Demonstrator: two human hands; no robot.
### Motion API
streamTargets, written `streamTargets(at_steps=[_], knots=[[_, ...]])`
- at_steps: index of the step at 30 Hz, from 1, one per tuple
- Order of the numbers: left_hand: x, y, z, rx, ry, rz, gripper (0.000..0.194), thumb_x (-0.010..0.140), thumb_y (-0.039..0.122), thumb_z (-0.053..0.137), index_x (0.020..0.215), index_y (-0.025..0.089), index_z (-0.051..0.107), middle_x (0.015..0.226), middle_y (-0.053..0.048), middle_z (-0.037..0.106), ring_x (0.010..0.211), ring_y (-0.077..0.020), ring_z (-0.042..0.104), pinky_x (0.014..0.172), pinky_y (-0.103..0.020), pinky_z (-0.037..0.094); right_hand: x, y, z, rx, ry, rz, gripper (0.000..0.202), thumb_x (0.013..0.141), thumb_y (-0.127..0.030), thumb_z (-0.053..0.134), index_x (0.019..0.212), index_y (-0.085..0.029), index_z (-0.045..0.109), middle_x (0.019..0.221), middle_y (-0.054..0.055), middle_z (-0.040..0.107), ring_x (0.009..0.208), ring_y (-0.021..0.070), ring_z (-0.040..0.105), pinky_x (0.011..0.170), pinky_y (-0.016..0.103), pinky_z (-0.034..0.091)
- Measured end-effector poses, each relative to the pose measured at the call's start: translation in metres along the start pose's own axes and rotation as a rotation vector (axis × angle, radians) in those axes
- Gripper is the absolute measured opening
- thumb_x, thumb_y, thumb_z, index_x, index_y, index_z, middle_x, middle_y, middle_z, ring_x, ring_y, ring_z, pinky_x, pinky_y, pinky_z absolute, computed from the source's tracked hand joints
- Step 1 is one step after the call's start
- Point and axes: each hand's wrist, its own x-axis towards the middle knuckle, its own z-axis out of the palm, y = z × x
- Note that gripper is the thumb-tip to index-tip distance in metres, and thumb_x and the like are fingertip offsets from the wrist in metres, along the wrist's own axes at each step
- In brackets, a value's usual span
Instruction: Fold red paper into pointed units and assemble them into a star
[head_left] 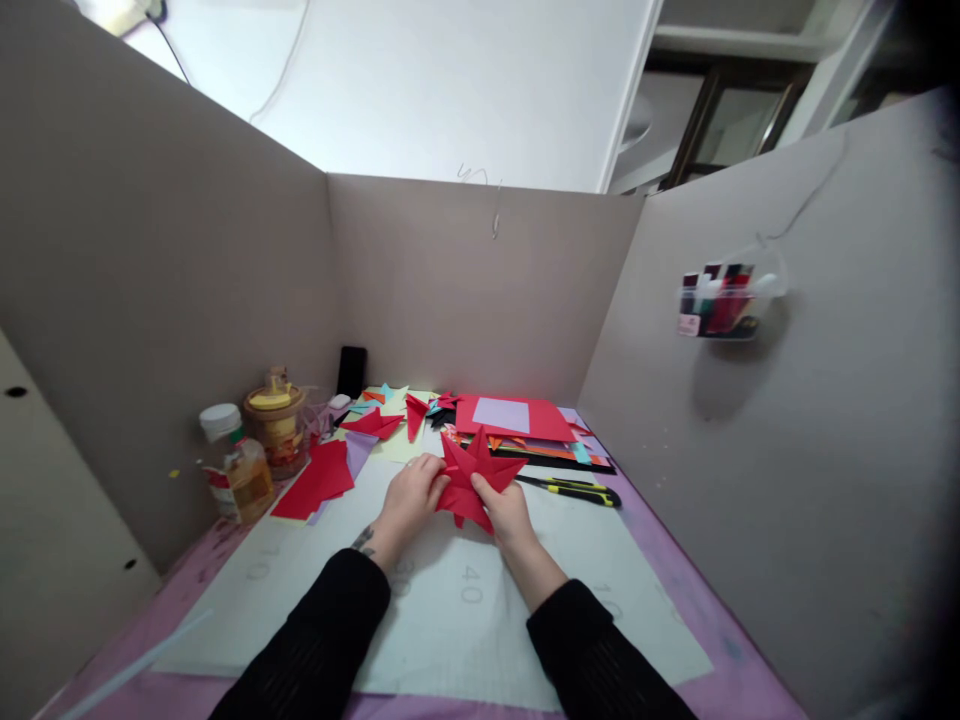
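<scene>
A red folded paper star with several creased points is held up between my two hands, over the white numbered mat. My left hand pinches its left side, fingers closed on the paper. On the lower right side, my right hand grips it with the thumb pressed on the front; the other fingers are mostly hidden behind the paper. Just right of my right hand lies a black and yellow utility knife.
Behind the star are a stack of red paper and several folded paper pieces. Red sheets, a bottle and a brown-yellow cup stand left. A phone leans at the back. Grey partitions enclose the table.
</scene>
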Motion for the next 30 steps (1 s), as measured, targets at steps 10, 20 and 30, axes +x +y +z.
streamTargets(at_steps=[10, 20, 30], knots=[[-0.001, -0.001, 0.015, -0.091, 0.082, 0.01, 0.023, 0.093, 0.02, 0.034, 0.1, 0.019, 0.056, 0.097, -0.008, 0.064, 0.09, -0.0204, 0.06, 0.083, -0.035, 0.048, -0.001, 0.0, 0.001, -0.046, -0.001, -0.017, 0.039, 0.065, -0.04, 0.078, 0.09, -0.01, 0.073, 0.092, 0.013, 0.075, 0.085, 0.031, 0.07, 0.078, 0.041, 0.055], [-0.002, 0.011, 0.007, -0.169, 0.132, -0.054, 0.018, 0.091, 0.031, 0.045, 0.086, 0.02, 0.059, 0.088, -0.005, 0.064, 0.084, -0.0188, 0.06, 0.079, -0.03, 0.047, -0.003, -0.006, 0.001, -0.066, -0.046, -0.005, 0.04, 0.065, -0.041, 0.077, 0.091, -0.011, 0.073, 0.09, 0.012, 0.075, 0.081, 0.0297, 0.071, 0.076, 0.04, 0.056], [0.002, -0.002, 0.016, -0.095, 0.088, -0.164, 0.027, 0.092, 0.032, 0.038, 0.077, 0.02, 0.057, 0.08, -0.005, 0.062, 0.078, -0.0209, 0.058, 0.073, -0.032, 0.045, -0.002, -0.002, 0.002, -0.109, -0.052, -0.012, 0.037, 0.066, -0.039, 0.077, 0.088, -0.011, 0.074, 0.09, 0.012, 0.075, 0.08, 0.0285, 0.071, 0.075, 0.038, 0.055]])
